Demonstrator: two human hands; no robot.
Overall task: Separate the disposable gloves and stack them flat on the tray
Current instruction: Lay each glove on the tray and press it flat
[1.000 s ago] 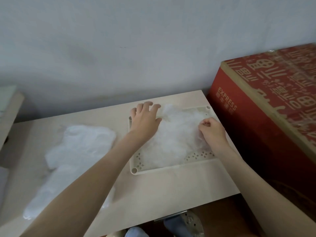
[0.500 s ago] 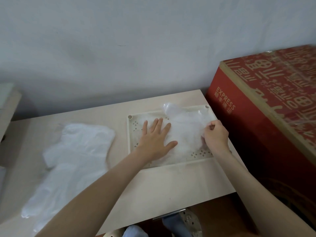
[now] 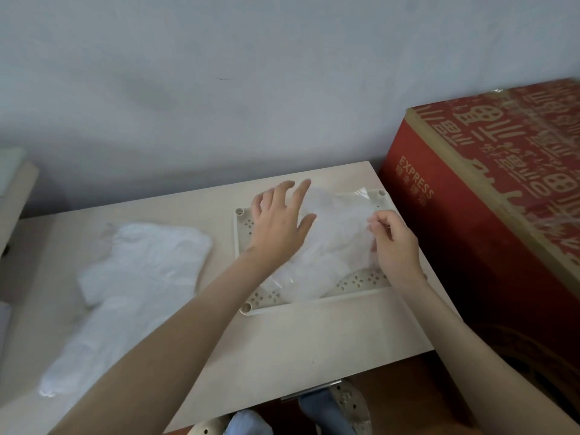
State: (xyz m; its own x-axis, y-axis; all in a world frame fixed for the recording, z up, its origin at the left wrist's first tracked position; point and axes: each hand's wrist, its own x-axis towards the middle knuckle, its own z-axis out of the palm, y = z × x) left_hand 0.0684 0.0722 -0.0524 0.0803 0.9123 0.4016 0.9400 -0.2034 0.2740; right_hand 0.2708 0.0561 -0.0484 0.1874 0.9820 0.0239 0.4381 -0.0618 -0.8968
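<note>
My right hand [image 3: 394,243] pinches the right edge of the clear disposable glove [image 3: 332,243] lying on the perforated tray [image 3: 314,304]. My left hand [image 3: 277,227] is spread straight-fingered over its left side. The film looks feather-light, limp and clingy, so I'd pinch it at an edge or the cuff. The unsorted glove pile [image 3: 138,277] lies to the left on the table [image 3: 282,346].
</note>
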